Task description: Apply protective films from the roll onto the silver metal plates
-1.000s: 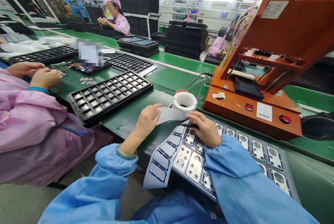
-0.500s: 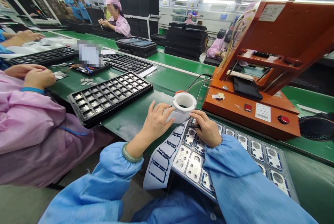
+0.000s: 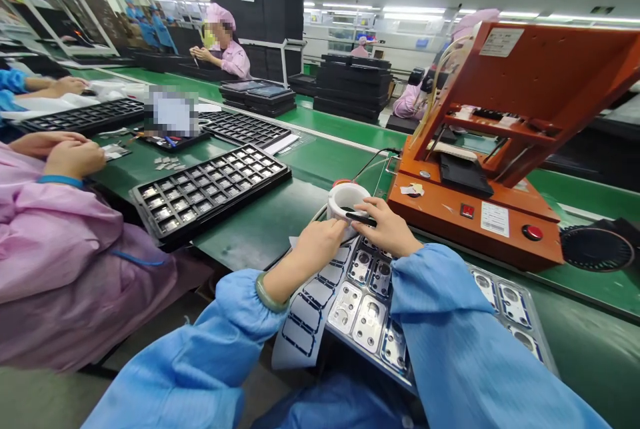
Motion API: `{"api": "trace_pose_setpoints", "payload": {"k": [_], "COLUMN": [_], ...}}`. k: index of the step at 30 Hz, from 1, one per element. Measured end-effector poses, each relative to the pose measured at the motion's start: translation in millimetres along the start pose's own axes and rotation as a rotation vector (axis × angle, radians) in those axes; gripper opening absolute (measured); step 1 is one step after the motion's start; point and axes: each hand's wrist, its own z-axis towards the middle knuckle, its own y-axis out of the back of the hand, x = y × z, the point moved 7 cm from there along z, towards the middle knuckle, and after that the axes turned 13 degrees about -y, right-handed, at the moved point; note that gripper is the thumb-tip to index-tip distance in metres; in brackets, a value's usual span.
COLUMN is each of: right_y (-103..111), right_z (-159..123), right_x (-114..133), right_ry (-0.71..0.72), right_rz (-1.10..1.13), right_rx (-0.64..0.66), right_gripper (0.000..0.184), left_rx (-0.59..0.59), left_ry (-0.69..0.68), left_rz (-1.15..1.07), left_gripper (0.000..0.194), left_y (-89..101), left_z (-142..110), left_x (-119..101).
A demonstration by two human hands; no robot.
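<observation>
A white roll (image 3: pixel 331 208) stands on the bench in front of me. My left hand (image 3: pixel 320 246) is closed at its near side, fingertips pinched together; what they hold is hidden. In my right hand (image 3: pixel 390 228) are slim black tweezers (image 3: pixel 361 218), pointing left across the front of the roll towards my left fingertips. A white backing strip (image 3: pixel 295 336) with dark blue-edged frame-shaped stickers hangs over the bench edge below my left wrist. Under my right forearm lies a clear tray (image 3: pixel 545 342) of silver metal plates (image 3: pixel 370 326), several with dark borders.
An orange press machine (image 3: pixel 440 206) stands behind the tray, a black fan (image 3: pixel 597 247) at its right. To the left is a black tray (image 3: pixel 215 219) of small silver parts. A co-worker in a pink sleeve (image 3: pixel 60 216) sits at my left. A black cable (image 3: pixel 370 164) runs behind the roll.
My left fingers, spread before, have closed at the roll's front. My right hand has raised the tweezers to the roll. The view has tipped up slightly.
</observation>
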Motion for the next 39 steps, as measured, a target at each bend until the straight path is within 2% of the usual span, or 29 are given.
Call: {"api": "trace_pose_setpoints", "payload": {"k": [5,12,17,19,21,23,28,31,39], "right_y": [-5,3,2,-5,-11,-13,-2,1,-13], "right_z": [1,4,9,10,10,10,14,14,13], "right_x": [-2,9,18,20,22,22,16,16,18], "right_ry": [-0.034,-0.056,-0.040,-0.027,-0.019,-0.016,-0.011,-0.002,0.040], "right_rz": [-0.028,-0.045,-0.083,-0.097,-0.107,-0.114,-0.115,-0.113,-0.058], "right_rx": [0.096,0.166,0.218,0.237,0.241,0.237,0.246,0.250,0.203], "right_gripper": [0.038,0.037,0.041,0.036,0.029,0.026,0.034,0.030,0.027], "left_rx": [0.017,0.071,0.078,0.071,0.055,0.041,0.027,0.002,-0.074], "left_ry": [0.085,0.176,0.187,0.176,0.168,0.174,0.219,0.227,0.181], "left_rz": [0.010,0.021,0.015,-0.001,-0.028,-0.050,-0.057,-0.068,-0.073], "left_gripper": [0.023,0.021,0.017,0.024,0.031,0.030,0.022,0.019,0.021], "left_y": [-0.8,11.8,14.5,12.2,9.0,5.4,-0.5,-1.0,-3.8], "left_z": [-4,-8,-7,-6,-4,-2,-1,-3,-5], "left_x": [11,18,18,15,12,11,17,19,17]}}
